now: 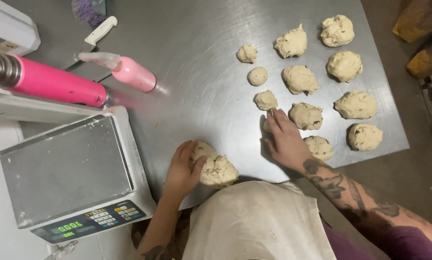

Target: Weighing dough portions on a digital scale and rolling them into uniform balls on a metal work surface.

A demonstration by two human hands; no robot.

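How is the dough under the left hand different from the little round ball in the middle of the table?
The big dough lump is much larger than the small round ball. The lump is rough and uneven; the ball is smooth and round. The left hand rests on the lump; the ball sits untouched. Both are pale dough on the steel table.

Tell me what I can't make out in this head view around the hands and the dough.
- Right hand: it covers whatever lies under its palm; a dough piece beside it is partly hidden.
- Left hand: it hides the near side of the big dough lump.
- Apron: it blocks the table edge nearest the person.
- Scale: its display is too small to read.
- Pink bottle: its top is cut off at the left edge.
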